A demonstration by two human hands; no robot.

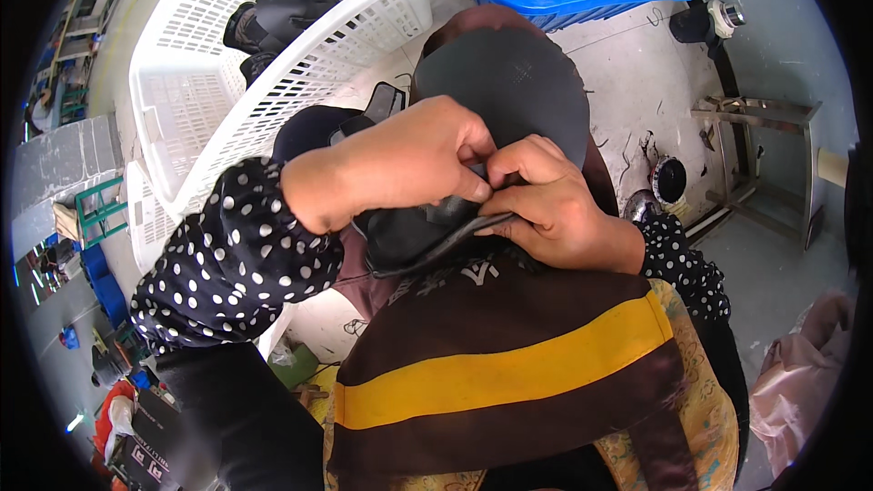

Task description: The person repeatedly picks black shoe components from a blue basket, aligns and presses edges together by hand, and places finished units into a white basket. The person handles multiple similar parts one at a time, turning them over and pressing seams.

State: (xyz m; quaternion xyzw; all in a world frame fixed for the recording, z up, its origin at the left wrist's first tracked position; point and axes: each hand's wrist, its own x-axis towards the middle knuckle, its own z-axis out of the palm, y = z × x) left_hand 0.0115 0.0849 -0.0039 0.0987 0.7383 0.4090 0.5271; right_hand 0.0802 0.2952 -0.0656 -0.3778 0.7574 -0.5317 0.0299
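A black shoe upper (409, 238) rests over my lap, its open edge toward me. Thumb and fingers of my left hand (409, 156) are closed in a pinch at the upper's far side. Close beside them, my right hand (550, 205) grips the upper's right end, with its thumb under the edge. The two hands' fingertips nearly meet, and they hide whatever small part lies between them. Just beyond my hands is a dark grey rounded pad (509, 82). Left of it, partly behind my left wrist, lies a dark piece with a black-rimmed grey tab (385, 102).
A white slatted basket (373, 36) at the far left holds black shoe uppers (286, 18). The blue basket (618, 5) beyond the pad contains black and white pieces. To the right stand a metal frame (759, 109) and a round black-rimmed container (669, 180). A brown apron (509, 286) covers my lap.
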